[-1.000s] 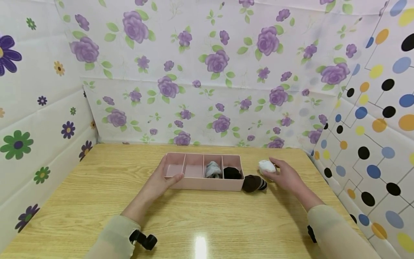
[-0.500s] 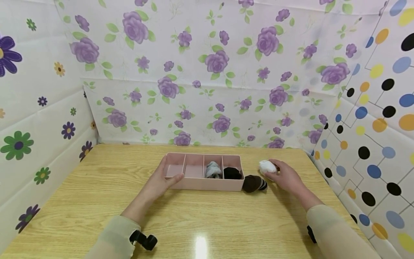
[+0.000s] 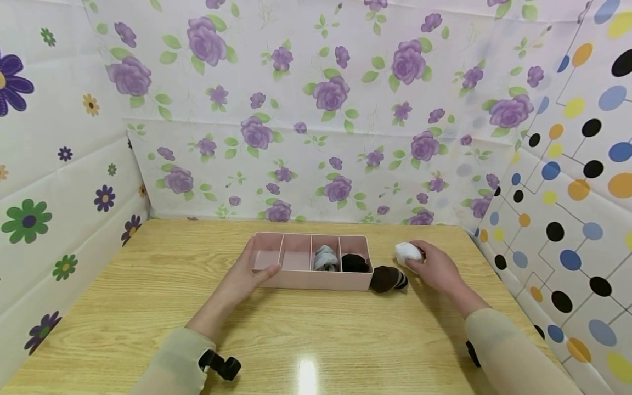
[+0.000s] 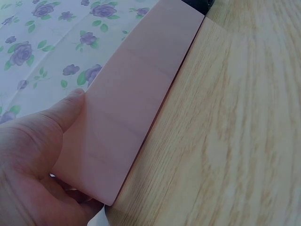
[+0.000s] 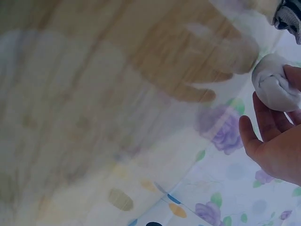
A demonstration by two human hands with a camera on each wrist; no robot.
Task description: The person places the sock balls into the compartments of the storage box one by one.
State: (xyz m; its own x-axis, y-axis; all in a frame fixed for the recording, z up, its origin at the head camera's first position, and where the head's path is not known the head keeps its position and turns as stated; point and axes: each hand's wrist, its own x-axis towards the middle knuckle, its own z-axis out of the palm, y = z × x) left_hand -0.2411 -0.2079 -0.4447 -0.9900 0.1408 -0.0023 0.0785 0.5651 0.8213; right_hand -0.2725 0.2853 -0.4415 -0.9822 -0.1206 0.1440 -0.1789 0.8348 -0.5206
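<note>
A pink divided storage box [image 3: 306,280] sits on the table, and my left hand [image 3: 244,280] grips its left end. In the left wrist view, the thumb [image 4: 70,106] lies against the box's long wall while the fingers go round the end, partly hidden. My right hand [image 3: 436,270] pinches a white rolled-up sock [image 3: 407,252] right of the box; the right wrist view shows this sock [image 5: 272,84] between thumb and fingers. A grey rolled sock [image 3: 326,258] and a black one [image 3: 354,264] fill the two right compartments. The two left compartments hold nothing.
A dark brown rolled sock [image 3: 384,280] with a striped end lies against the box's right front corner, between box and right hand. Flowered sheeting [image 3: 296,164] rises behind the wooden table [image 3: 296,334], and dotted sheeting [image 3: 568,230] stands on the right.
The right hand and the white sock have shifted very slightly. The left hand, the box and the other socks stay where they were.
</note>
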